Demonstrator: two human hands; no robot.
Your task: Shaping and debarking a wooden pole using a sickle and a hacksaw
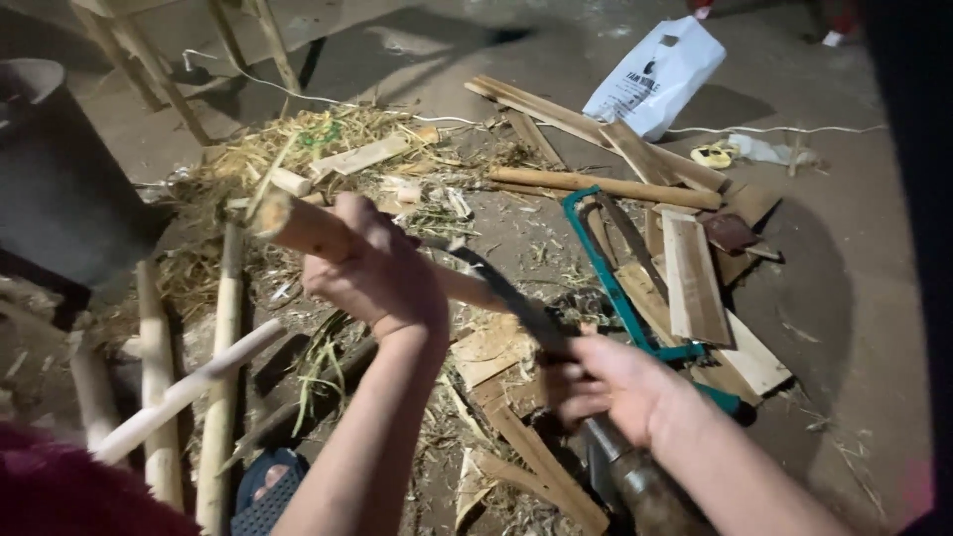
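My left hand (375, 270) grips a pale bamboo stick (303, 226) that runs from upper left down to the right. My right hand (613, 385) is closed on the handle of a dark, long-bladed knife (506, 293). The blade lies against the stick just right of my left hand. Wood shavings and offcuts lie on the ground under both hands.
A teal-framed hacksaw (613, 288) lies on flat wood boards (693, 280) to the right. Several peeled sticks (157, 367) lean at lower left. A straw pile (298, 149), a white plastic bag (657, 74), a dark pot (55, 179) and a sandal (263, 496) are around.
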